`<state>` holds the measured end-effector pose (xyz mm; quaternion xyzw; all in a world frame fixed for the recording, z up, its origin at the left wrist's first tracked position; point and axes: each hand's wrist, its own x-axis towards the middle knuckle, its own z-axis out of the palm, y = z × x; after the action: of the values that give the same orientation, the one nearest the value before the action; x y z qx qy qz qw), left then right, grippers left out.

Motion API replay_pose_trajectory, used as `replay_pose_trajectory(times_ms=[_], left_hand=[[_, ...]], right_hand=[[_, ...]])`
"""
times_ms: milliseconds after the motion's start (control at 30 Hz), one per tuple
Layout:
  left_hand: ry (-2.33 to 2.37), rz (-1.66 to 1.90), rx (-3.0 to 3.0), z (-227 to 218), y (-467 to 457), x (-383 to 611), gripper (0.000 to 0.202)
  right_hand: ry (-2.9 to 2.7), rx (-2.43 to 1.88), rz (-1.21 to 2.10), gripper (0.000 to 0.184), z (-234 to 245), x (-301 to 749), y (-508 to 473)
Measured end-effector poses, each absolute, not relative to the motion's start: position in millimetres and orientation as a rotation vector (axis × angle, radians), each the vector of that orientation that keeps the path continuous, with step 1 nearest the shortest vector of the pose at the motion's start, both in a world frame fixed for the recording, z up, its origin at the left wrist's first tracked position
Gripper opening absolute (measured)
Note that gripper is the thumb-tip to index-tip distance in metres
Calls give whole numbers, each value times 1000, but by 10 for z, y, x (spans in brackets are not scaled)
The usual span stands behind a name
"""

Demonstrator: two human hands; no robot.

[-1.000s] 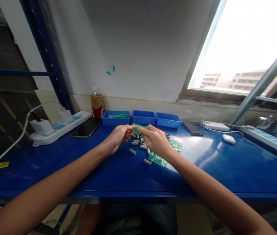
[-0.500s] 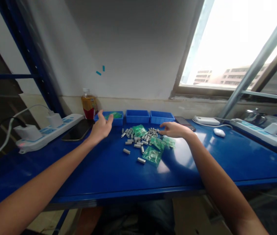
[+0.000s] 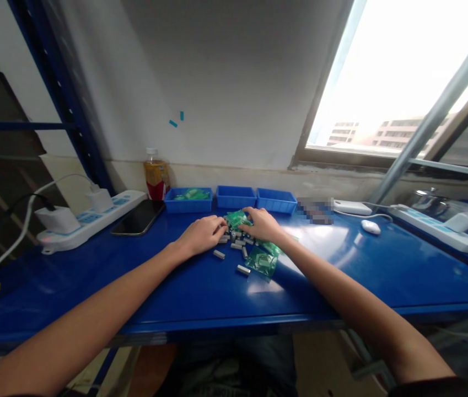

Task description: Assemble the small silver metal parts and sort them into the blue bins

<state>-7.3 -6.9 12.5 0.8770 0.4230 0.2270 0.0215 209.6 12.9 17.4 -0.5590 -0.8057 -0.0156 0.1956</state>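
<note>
A loose pile of small silver metal pieces [image 3: 237, 246], like short standoffs, lies mid-table with several green plastic bags among them. My left hand [image 3: 203, 236] rests at the pile's left side, fingers curled together; whatever is in them is hidden. From the right, my right hand [image 3: 263, 225] has its thumb and fingers around the edge of a green plastic bag [image 3: 236, 217] on top of the pile. Another green bag [image 3: 262, 261] lies flat at the pile's front right, partly see-through. Single metal pieces [image 3: 243, 269] lie apart nearer to me.
Along the wall stand three blue bins; the left bin [image 3: 188, 205] holds green bags, beside the middle bin [image 3: 236, 197] and right bin [image 3: 276, 201]. A bottle [image 3: 156, 176], a phone [image 3: 138, 218] and a power strip [image 3: 93, 220] are left. A white earphone case [image 3: 370, 226] lies right.
My left hand has come away from the left bin, moving right and down to the pile, and its fingers have closed. My right hand has moved left onto the upper green bag.
</note>
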Motion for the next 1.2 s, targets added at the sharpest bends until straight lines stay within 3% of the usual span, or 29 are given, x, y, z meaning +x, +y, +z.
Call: replay_pose_trajectory(times_ms=[533, 767, 967, 1200], left_hand=[[988, 778, 2763, 222, -213, 10, 14], [1228, 1183, 2234, 300, -179, 53, 31], [1193, 1129, 2276, 299, -228, 62, 35], [1064, 1033, 2578, 266, -226, 4, 33]], right_hand=[[-2128, -1242, -144, 19, 176, 2068, -73], [-2236, -928, -29, 29, 256, 1916, -281], [-2137, -1027, -76, 9, 258, 1868, -312], [-2159, -1079, -43, 33, 288, 1877, -282]])
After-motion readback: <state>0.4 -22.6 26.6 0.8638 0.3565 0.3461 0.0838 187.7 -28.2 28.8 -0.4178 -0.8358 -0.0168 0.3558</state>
